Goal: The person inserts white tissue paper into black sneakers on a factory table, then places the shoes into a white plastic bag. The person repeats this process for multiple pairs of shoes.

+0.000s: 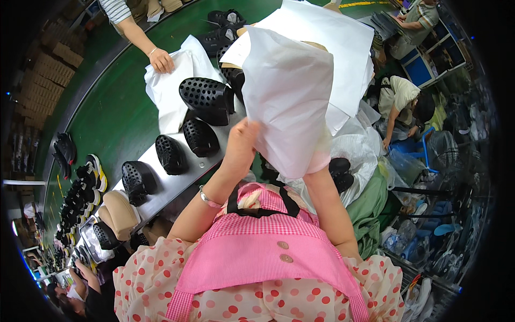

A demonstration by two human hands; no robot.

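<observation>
A large white sheet of thin paper (292, 91) hangs creased and upright in front of me. My left hand (241, 145) is closed on its left edge, slightly blurred. At the sheet's lower right corner is my right hand (321, 160); the paper covers its fingers, so their grip is hidden. Left of the sheet, several black perforated shoe forms (206, 100) stand along a narrow metal bench (188, 163). Behind the sheet lies a stack of white paper (348, 64).
At the far left, a co-worker's hand (161, 60) rests on white paper (177, 91). Beige padded pieces (118, 214) sit at the bench's near end. Rows of shoes (80, 188) stand left. At right, another person (399, 102) bends over a blue-handled basket (413, 147).
</observation>
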